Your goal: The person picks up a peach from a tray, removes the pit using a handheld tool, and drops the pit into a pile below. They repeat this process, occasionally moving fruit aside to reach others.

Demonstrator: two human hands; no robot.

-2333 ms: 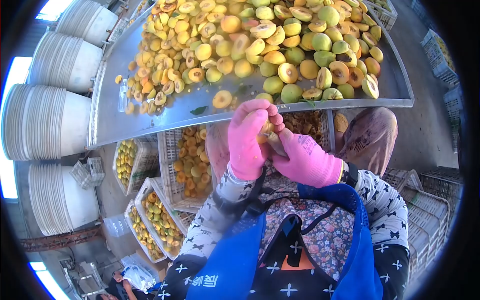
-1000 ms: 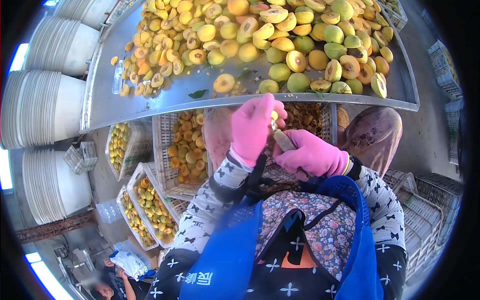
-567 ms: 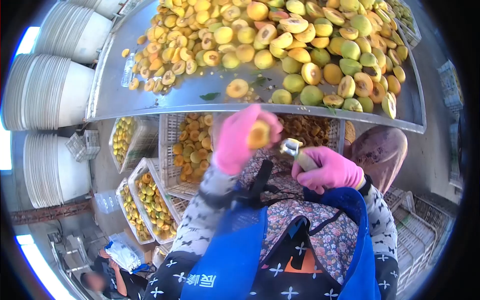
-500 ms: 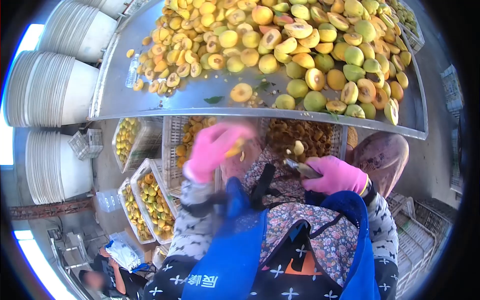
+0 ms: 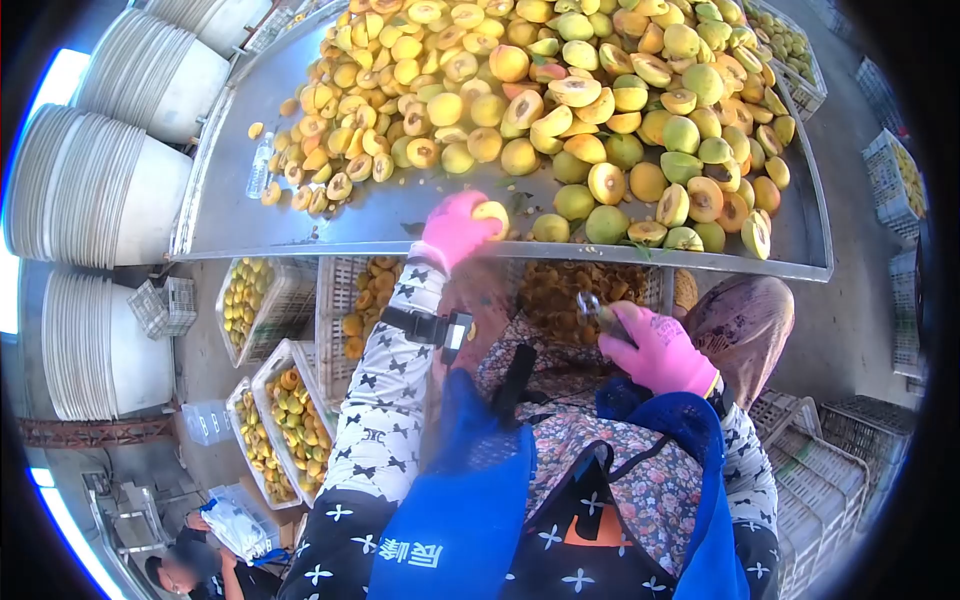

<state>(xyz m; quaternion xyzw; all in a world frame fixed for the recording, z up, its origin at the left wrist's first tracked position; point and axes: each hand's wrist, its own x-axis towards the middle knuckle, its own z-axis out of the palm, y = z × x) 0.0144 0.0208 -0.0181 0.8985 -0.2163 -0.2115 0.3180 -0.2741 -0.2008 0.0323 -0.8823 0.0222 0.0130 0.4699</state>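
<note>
My left hand (image 5: pixel 458 232), in a pink glove, is closed on a halved peach (image 5: pixel 490 218) at the near edge of the metal table (image 5: pixel 350 232). Piled over the table lie whole and halved yellow-green peaches (image 5: pixel 600 110). My right hand (image 5: pixel 660 350), also pink-gloved, grips a metal pitting tool (image 5: pixel 592 307) by its handle, above my lap. Below the tool sits a crate of brown pieces (image 5: pixel 560 295). Left of it is a crate with orange peach halves (image 5: pixel 375 295).
Crates of peaches (image 5: pixel 295 415) stand on the floor at left, beside stacked white tubs (image 5: pixel 150 190). Empty crates (image 5: pixel 815 480) are at lower right. A plastic bottle (image 5: pixel 260 165) lies on the table. Another person (image 5: pixel 190 565) sits at lower left.
My left hand has moved up and forward from above the crates to the table edge, now with a peach half from there. The tool in my right hand has no light piece at its tip now.
</note>
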